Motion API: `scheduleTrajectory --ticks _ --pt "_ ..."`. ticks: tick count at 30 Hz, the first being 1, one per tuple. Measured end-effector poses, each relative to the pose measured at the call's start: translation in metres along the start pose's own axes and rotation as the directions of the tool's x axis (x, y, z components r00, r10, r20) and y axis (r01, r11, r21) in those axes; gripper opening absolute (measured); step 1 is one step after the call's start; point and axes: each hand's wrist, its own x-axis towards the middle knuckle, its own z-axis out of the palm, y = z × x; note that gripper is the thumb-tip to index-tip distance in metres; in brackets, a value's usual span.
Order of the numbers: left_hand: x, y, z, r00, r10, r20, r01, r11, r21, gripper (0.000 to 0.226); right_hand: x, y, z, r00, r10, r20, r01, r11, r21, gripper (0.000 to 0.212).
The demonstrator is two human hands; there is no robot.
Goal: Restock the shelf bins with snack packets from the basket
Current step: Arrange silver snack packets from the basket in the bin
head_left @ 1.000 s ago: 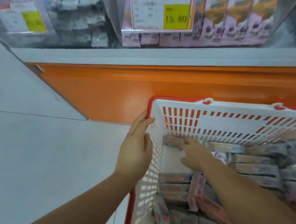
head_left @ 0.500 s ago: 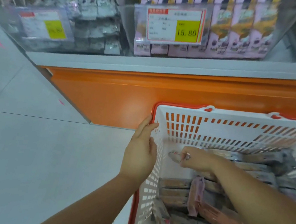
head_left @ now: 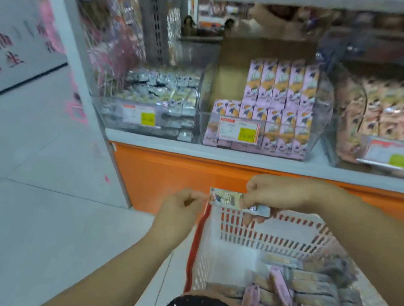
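Note:
My right hand (head_left: 278, 192) holds a small silver-grey snack packet (head_left: 228, 198) above the far left corner of the white basket (head_left: 275, 237). My left hand (head_left: 181, 209) pinches the packet's left end, off the basket's red rim. Several more packets (head_left: 316, 290) lie in the basket's bottom right. On the shelf ahead stand clear bins: one with grey packets (head_left: 162, 96) at left, one with upright pink packets (head_left: 277, 104) in the middle, one with peach packets (head_left: 400, 113) at right.
An orange base panel (head_left: 165, 176) runs under the white shelf ledge (head_left: 222, 153). A white upright post (head_left: 79, 54) stands at the shelf's left end. Grey tiled floor (head_left: 30, 192) spreads to the left. Yellow price tags hang on the bin fronts.
My right hand lifted a packet out of the basket. My left hand left the basket rim and took the packet's left end. The view tilted up to the shelf bins.

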Motion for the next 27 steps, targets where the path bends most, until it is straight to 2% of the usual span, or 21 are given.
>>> scheduleTrajectory --ticks 1,2,4,6,9,11,14,16,17,20,23,25,27 --pt "-0.005 0.011 -0.006 0.998 -0.064 -0.012 0.061 0.980 -0.192 0.019 -0.009 -0.011 0.001 0.997 -0.048 -0.062 0.048 0.999 0.007 0.026" --pt "-0.011 0.023 -0.011 0.993 -0.121 0.009 0.116 0.918 -0.378 0.016 -0.017 -0.020 0.004 0.987 -0.089 -0.134 0.091 0.996 0.009 0.024" --pt "-0.023 0.043 -0.018 0.987 -0.139 0.082 0.161 0.805 -0.572 0.009 -0.028 -0.039 0.015 0.950 -0.149 -0.275 0.167 0.985 0.043 0.025" --pt "-0.029 0.058 -0.022 0.991 -0.087 0.105 0.133 0.793 -0.594 0.004 -0.027 -0.056 0.028 0.896 -0.193 -0.400 0.249 0.964 0.092 0.030" --pt "-0.027 0.070 -0.031 0.999 -0.022 0.047 0.047 0.747 -0.663 0.020 -0.013 -0.078 0.042 0.789 -0.230 -0.570 0.344 0.934 0.098 0.036" --pt "-0.025 0.071 -0.042 1.000 -0.018 -0.008 0.007 0.713 -0.701 0.026 -0.005 -0.087 0.048 0.752 -0.265 -0.604 0.402 0.910 0.102 0.032" --pt "-0.016 0.070 -0.059 0.995 -0.043 -0.085 -0.032 0.689 -0.724 0.025 0.004 -0.092 0.051 0.752 -0.352 -0.557 0.454 0.890 0.050 0.023" --pt "0.004 0.068 -0.074 0.977 -0.067 -0.200 -0.074 0.778 -0.624 0.030 0.011 -0.089 0.044 0.745 -0.352 -0.567 0.401 0.915 -0.041 0.035" --pt "0.018 0.068 -0.083 0.960 -0.067 -0.272 -0.093 0.841 -0.533 0.034 0.015 -0.086 0.038 0.718 -0.339 -0.608 0.357 0.929 -0.096 0.041" --pt "0.059 0.075 -0.108 0.896 0.058 -0.440 -0.132 0.981 -0.139 0.035 0.030 -0.070 0.023 0.601 -0.306 -0.738 0.126 0.949 -0.290 0.048" --pt "0.098 0.083 -0.123 0.851 0.232 -0.471 -0.141 0.965 0.219 0.036 0.041 -0.053 0.019 0.610 -0.286 -0.739 -0.097 0.898 -0.428 0.056" --pt "0.120 0.089 -0.128 0.824 0.283 -0.491 -0.115 0.932 0.345 0.034 0.046 -0.047 0.019 0.620 -0.293 -0.728 -0.143 0.870 -0.473 0.058" --pt "0.141 0.094 -0.130 0.827 0.293 -0.479 -0.084 0.908 0.411 0.034 0.049 -0.048 0.017 0.608 -0.292 -0.738 -0.141 0.875 -0.463 0.058"
